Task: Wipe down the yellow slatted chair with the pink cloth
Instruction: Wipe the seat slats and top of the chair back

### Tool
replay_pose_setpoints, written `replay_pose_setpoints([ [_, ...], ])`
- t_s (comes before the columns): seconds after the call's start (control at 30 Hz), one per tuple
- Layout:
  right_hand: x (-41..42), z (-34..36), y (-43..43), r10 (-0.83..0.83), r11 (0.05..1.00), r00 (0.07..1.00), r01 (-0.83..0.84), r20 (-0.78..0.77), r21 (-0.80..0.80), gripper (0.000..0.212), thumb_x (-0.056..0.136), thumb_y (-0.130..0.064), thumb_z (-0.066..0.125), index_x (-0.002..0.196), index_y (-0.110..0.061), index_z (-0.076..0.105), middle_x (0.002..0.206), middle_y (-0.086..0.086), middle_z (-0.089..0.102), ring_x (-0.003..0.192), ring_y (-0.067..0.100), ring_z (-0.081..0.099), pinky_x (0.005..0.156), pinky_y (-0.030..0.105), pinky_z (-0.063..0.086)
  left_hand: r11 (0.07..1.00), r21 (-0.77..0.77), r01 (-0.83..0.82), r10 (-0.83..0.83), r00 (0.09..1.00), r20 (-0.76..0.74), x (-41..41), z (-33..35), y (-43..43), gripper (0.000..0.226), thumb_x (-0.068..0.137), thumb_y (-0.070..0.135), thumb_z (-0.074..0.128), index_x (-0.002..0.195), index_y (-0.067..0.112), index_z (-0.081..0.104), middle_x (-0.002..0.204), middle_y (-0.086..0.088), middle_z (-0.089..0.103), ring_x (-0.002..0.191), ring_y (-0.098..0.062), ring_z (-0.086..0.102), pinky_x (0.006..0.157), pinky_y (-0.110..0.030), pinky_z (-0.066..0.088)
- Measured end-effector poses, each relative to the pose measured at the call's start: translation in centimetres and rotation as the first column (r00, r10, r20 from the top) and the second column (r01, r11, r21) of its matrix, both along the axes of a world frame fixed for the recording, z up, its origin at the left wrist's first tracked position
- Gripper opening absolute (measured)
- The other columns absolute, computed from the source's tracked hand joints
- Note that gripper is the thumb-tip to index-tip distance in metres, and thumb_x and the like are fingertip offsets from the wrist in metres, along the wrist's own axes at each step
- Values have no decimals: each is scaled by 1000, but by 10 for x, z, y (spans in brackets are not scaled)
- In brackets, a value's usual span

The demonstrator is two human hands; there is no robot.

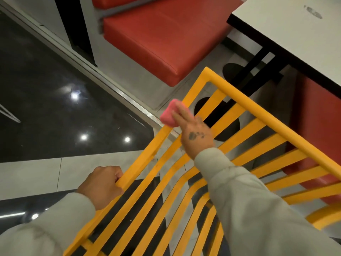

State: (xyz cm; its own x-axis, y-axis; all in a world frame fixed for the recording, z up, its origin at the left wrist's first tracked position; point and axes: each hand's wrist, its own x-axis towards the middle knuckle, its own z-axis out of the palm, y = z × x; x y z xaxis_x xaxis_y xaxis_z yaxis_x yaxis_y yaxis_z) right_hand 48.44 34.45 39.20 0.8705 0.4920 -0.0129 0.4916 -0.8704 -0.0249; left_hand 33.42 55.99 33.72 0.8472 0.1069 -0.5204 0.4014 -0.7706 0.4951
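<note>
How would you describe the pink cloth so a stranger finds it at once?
Start at the yellow slatted chair that fills the lower right. On its left side rail, the right hand presses the pink cloth. Nothing else is pink; the nearby bench cushion is red.

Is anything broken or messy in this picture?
Nothing looks broken or spilled. The only odd bit is a dark smudgy mark on the white table, too blurry to tell if it is dirt or print.

The yellow slatted chair [267, 118] is tipped over. Its frame corner points to twelve o'clock and its curved slats run down toward six. The pink cloth [168, 115], bunched small, sits on the side rail at ten o'clock from the chair's centre.
</note>
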Motion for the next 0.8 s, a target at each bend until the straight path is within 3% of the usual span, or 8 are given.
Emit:
replay_pose_setpoints([
  [0.13, 6, -4, -3, -139, 987, 981, 127, 135, 99, 85, 83, 12, 48, 156, -24, 26, 166, -8, 8, 101, 33, 50, 73, 43, 52, 1000, 18, 10, -10, 1000, 0, 2, -2, -1, 14, 78, 21, 75, 87, 24, 64, 84, 3, 66, 78, -13, 63, 74, -30, 58],
  [0.23, -27, -27, 12, -88, 984, 992, 100, -86, 149, 93, 83, 16, 46, 158, -27, 14, 166, -7, 5, 109, 26, 50, 82, 37, 54, 1000, 28, -3, 3, 1000, -1, 3, -3, -1, 15, 78, 21, 75, 85, 26, 62, 83, 3, 65, 76, -13, 63, 72, -29, 57],
  [0.47, -94, -60, 34, 187, 966, 874, -81, -448, 244, 88, 82, 14, 54, 154, -29, 29, 165, -11, 12, 128, 33, 48, 105, 44, 46, 998, 55, 19, -19, 1000, -3, 5, 3, -4, 18, 75, 18, 74, 87, 22, 61, 84, 1, 62, 77, -19, 61, 71, -32, 56],
  [0.53, -88, -52, 33, 235, 964, 877, -156, -419, 214, 88, 83, 12, 54, 155, -31, 28, 165, -12, 14, 128, 31, 47, 103, 43, 47, 997, 71, 39, -40, 999, 13, 7, 2, -6, 15, 76, 17, 72, 87, 18, 62, 84, -2, 63, 77, -21, 62, 69, -33, 56],
  [0.63, -64, -42, 12, 192, 981, 943, -174, -273, 92, 86, 87, 13, 46, 156, -33, 23, 165, -7, 14, 118, 31, 50, 96, 41, 50, 1000, 0, -4, 4, 998, 69, 14, 2, -11, 30, 82, 23, 69, 111, 23, 64, 104, -1, 69, 90, -20, 65, 76, -31, 56],
  [0.7, -57, -37, -6, 53, 966, 986, -11, -157, 260, 73, 92, 11, 45, 153, -28, 32, 162, -6, 23, 129, 32, 48, 108, 35, 45, 997, -72, -29, 37, 993, 112, 24, 4, -15, 40, 83, 24, 68, 123, 29, 60, 112, 2, 67, 95, -18, 65, 78, -32, 57],
  [0.73, -57, -35, -17, -39, 932, 993, 78, -114, 354, 63, 98, 6, 44, 152, -25, 37, 156, -8, 31, 134, 28, 45, 109, 21, 40, 995, -94, -30, 43, 990, 136, 29, 4, -18, 42, 84, 24, 67, 124, 31, 60, 114, 4, 66, 96, -19, 65, 78, -33, 57],
  [0.8, -57, -24, -38, -139, 904, 987, 159, -81, 397, 51, 102, -1, 44, 150, -19, 42, 148, -8, 39, 135, 20, 44, 102, 10, 41, 995, -103, -13, 30, 986, 166, 41, 4, -24, 41, 86, 22, 65, 125, 32, 59, 114, 3, 65, 96, -20, 65, 80, -35, 57],
])
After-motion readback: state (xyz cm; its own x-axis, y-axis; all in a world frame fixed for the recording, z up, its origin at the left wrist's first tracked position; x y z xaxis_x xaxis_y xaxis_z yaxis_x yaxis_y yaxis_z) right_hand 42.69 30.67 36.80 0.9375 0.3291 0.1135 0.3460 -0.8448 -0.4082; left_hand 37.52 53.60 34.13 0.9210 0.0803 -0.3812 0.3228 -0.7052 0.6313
